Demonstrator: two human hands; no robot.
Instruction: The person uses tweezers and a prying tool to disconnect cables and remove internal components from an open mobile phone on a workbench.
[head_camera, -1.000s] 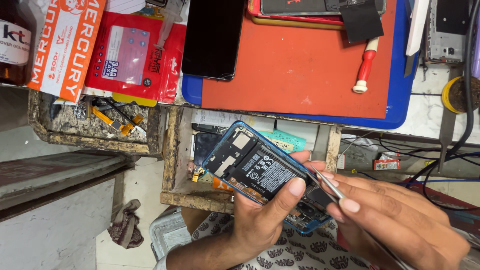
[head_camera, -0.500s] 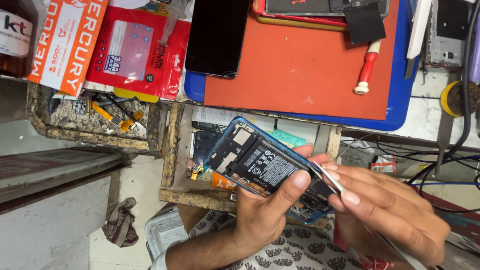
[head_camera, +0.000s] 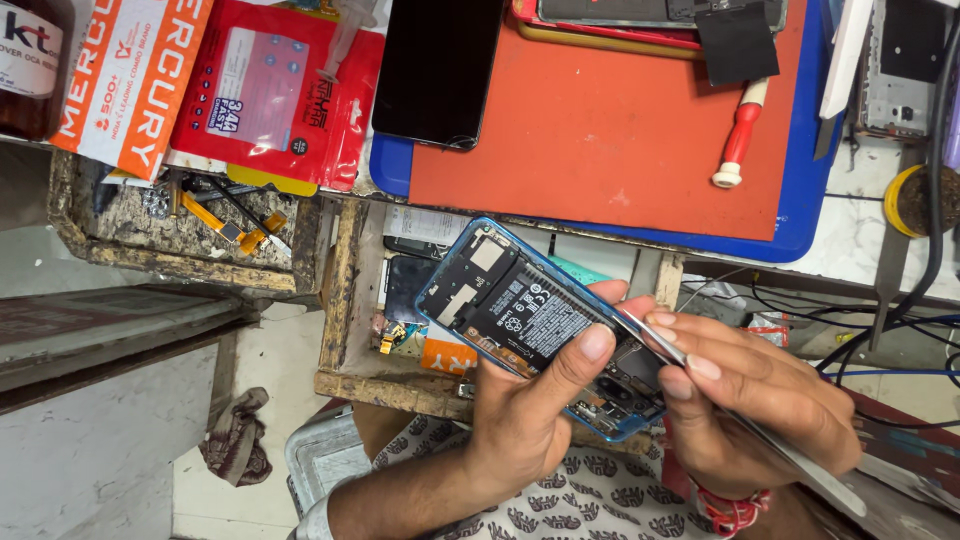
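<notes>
Red thread band (head_camera: 735, 508), patterned white garment (head_camera: 590, 500).

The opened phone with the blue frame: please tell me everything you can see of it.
The opened blue-framed phone lies back side up, cover removed, showing a black battery and dark inner plates. It is tilted diagonally above an open wooden drawer. The left hand holds it from below, thumb on the battery. The right hand presses thin metal tweezers against its lower end.

We see a bright, evenly lit view with soft shadows. The orange mat (head_camera: 600, 130) is sharp. Slight blur softens the lower edges.
</notes>
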